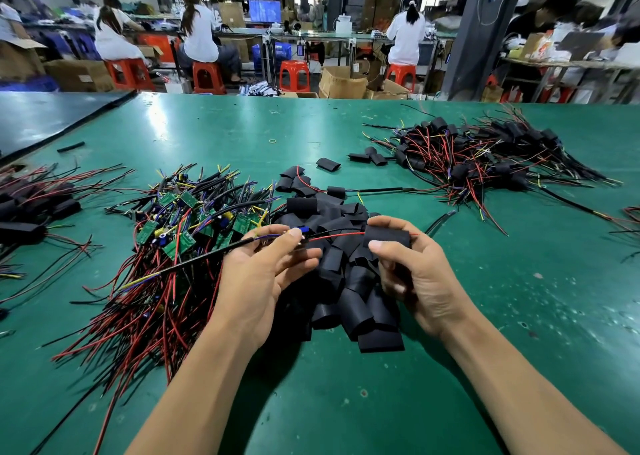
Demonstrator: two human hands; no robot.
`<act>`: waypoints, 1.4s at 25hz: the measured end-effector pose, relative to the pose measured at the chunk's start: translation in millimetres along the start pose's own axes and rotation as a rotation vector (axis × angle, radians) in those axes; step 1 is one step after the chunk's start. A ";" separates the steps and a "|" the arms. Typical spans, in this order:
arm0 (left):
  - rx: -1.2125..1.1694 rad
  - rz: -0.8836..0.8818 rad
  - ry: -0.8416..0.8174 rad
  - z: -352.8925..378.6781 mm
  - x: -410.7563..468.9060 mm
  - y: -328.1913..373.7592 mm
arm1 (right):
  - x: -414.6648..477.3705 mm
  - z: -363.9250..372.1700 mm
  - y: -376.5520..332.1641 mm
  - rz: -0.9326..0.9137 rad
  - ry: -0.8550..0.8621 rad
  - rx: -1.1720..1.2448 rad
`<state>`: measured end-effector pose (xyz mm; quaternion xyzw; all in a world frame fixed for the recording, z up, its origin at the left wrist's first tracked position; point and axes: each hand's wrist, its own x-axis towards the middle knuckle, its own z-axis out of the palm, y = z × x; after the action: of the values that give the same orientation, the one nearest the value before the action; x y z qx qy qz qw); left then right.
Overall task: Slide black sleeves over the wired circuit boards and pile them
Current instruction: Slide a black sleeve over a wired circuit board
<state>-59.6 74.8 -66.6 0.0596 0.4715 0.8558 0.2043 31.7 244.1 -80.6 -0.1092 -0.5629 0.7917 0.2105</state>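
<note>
An electronics assembly workshop: long green workbenches (346, 125), seated workers (201, 35) on red stools (207, 77), cardboard boxes (341, 82).

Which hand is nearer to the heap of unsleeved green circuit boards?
Left. The left hand, pinching a wired board, sits beside the circuit board heap; the right hand, gripping a black sleeve, is farther right, across the sleeve pile.

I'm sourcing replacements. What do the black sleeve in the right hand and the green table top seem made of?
Sleeve: likely soft plastic or rubber tubing, matte; it looks flattened with creased edges, no shine. Table top: probably a rubber or vinyl mat, semi-gloss; it mirrors window light and shows scuffs and specks.
</note>
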 end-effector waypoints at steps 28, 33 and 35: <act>-0.073 -0.211 -0.181 12.5 -13.0 -3.8 | -6.8 16.8 1.7 0.096 -0.071 0.134; -0.047 -0.209 -0.175 12.0 -13.0 -3.2 | -6.2 17.6 4.0 0.077 -0.078 0.114; -0.030 -0.204 -0.177 11.8 -13.4 -3.1 | -5.9 17.4 5.4 0.067 -0.077 0.112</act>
<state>-43.0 80.1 -61.5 0.0834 0.4424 0.8289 0.3322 28.7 225.2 -80.1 -0.0855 -0.5214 0.8322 0.1679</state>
